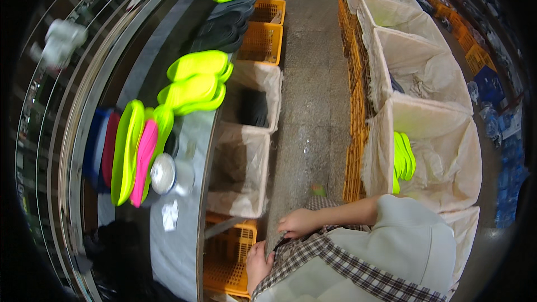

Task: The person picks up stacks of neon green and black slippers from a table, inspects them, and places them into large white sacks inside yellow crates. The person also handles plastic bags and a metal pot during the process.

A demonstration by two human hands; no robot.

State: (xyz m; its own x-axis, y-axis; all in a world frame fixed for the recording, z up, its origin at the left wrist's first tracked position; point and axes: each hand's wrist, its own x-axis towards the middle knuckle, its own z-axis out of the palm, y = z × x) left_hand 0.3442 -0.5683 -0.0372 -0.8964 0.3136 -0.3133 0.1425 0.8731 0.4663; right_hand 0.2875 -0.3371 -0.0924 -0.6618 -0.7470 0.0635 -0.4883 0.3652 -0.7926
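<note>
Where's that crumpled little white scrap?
In the head view, the scrap lies left of centre on the grey table, just below the round white thing, up and left of the left hand.

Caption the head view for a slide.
Left hand and right hand at a checked apron, between a table of neon soles and a row of lined bins.

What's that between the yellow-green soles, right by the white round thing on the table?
A pink sole is between those yellow-green soles; the head view shows it.
</note>
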